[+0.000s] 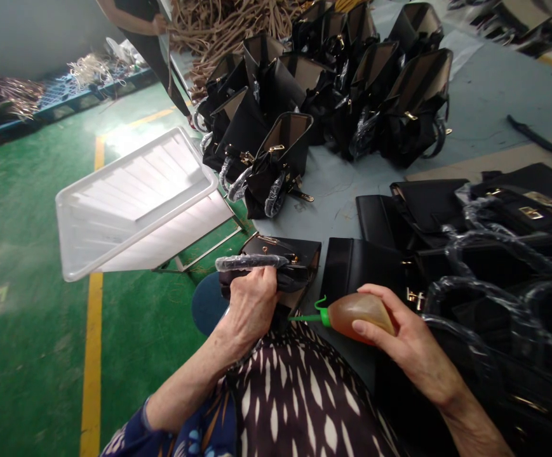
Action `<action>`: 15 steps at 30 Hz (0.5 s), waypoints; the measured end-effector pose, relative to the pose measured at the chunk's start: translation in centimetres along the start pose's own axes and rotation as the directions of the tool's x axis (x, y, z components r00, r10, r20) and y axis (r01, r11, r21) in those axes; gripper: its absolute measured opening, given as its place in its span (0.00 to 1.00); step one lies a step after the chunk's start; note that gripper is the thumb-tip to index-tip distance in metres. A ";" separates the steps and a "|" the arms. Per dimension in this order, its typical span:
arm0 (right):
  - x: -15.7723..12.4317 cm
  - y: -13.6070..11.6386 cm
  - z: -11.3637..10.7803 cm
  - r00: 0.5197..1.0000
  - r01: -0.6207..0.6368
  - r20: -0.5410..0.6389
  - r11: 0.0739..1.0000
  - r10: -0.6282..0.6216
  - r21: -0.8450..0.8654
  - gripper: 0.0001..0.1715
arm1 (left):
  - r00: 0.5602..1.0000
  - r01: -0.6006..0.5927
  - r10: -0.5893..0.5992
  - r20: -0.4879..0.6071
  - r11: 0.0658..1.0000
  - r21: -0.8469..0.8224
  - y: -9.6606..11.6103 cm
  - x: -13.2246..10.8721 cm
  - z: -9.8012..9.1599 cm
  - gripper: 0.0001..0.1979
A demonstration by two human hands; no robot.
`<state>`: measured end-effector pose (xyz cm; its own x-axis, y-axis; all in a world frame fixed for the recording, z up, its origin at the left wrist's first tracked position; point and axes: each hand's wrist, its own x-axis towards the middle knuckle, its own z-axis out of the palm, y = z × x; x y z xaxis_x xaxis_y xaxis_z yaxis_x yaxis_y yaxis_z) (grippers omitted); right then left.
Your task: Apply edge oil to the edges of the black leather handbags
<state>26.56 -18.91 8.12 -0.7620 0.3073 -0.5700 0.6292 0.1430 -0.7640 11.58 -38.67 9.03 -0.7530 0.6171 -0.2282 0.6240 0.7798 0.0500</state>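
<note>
Two hands share our work; our left hand point(251, 301) clamps its grip on the black handbag point(280, 266) at the surface point(337, 184) edge, steadying it; our right hand point(409, 343) squeezes the amber glue bottle point(359, 314), nozzle aimed at its side.

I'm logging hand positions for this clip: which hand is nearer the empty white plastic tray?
Left. The left hand grips a black handbag just right of and below the white tray; the right hand holds a glue bottle farther right.

White tray point(133, 203), upright black handbags point(333, 82)
</note>
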 end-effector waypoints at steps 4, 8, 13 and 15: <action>-0.3 -0.4 0.3 1.000 0.000 0.019 1.000 0.000 0.021 0.29 | 1.000 -0.012 0.012 -0.009 1.000 -0.001 0.0 0.0 0.0 0.09; -0.4 -0.4 0.4 1.000 -0.006 0.028 0.998 0.005 0.056 0.29 | 1.000 -0.017 0.017 -0.008 1.000 -0.002 0.0 0.1 0.1 0.09; -0.5 0.2 0.5 1.000 -0.020 0.006 0.994 0.019 0.105 0.29 | 1.000 0.007 -0.007 0.017 1.000 -0.014 0.0 0.2 -0.3 0.09; -0.7 0.4 0.6 0.999 -0.040 -0.024 0.989 0.044 0.144 0.29 | 1.000 0.017 -0.016 0.025 1.000 -0.026 0.0 0.3 -0.5 0.09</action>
<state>27.24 -19.65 8.03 -0.7298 0.3359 -0.5954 0.6303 -0.0066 -0.7763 11.25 -38.43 9.42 -0.7574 0.6017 -0.2534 0.6057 0.7925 0.0714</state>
